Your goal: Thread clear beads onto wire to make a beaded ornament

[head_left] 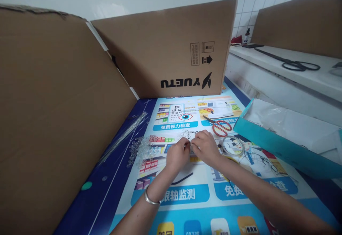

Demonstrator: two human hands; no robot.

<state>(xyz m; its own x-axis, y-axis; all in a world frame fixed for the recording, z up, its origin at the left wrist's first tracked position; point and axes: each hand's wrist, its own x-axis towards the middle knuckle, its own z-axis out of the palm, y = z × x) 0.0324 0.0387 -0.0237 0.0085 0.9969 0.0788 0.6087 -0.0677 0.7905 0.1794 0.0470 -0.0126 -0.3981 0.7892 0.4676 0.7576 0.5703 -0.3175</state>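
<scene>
A head-worn camera looks forward and down over the poster-covered table. Cardboard panels stand close ahead and left.

Cardboard walls block left and back; a teal box blocks right; the poster nearby lies open.

Two bare hands, left hand, right hand, three brown cardboard panels, two pairs of scissors, red-handled pair, black-handled pair, one teal box lid, one silver bangle, one printed poster mat
</scene>
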